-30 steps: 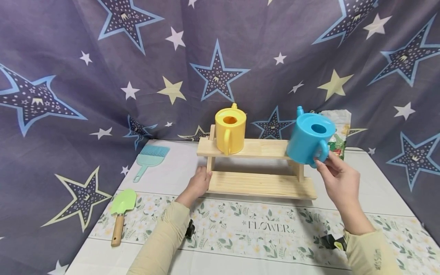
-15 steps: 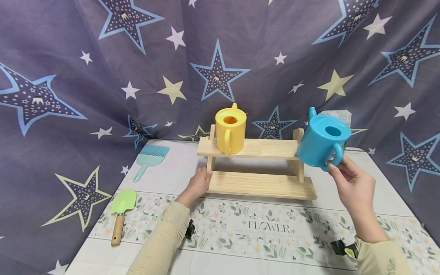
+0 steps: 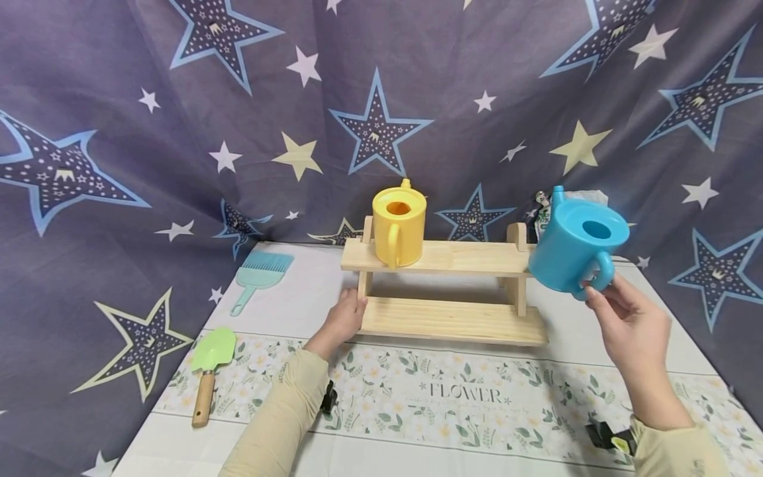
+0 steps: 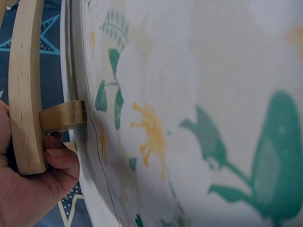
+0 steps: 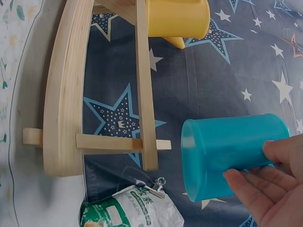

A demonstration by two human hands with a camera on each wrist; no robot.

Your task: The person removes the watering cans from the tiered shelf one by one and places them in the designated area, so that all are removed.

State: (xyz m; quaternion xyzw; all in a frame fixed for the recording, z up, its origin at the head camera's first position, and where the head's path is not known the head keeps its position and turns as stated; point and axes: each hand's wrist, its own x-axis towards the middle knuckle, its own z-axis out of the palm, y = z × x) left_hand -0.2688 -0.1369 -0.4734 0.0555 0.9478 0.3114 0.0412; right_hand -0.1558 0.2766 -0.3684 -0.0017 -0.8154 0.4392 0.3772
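Observation:
My right hand pinches the handle of a blue watering can, which is held up at the right end of a two-tier wooden shelf. In the right wrist view the blue can is apart from the shelf's upper board. My left hand grips the left end of the lower board; in the left wrist view its fingers curl beneath that end. A yellow watering can stands upright on the left part of the upper board.
A white-and-green bag with a metal clip stands behind the shelf's right end. On the left of the table lie a pale blue toothed dustpan and a green trowel with a wooden handle. A starry curtain hangs close behind.
My right hand has carried the blue watering can rightward, off the upper board's right end, uncovering the shelf's upright there. The left hand, the shelf and the yellow watering can have stayed put.

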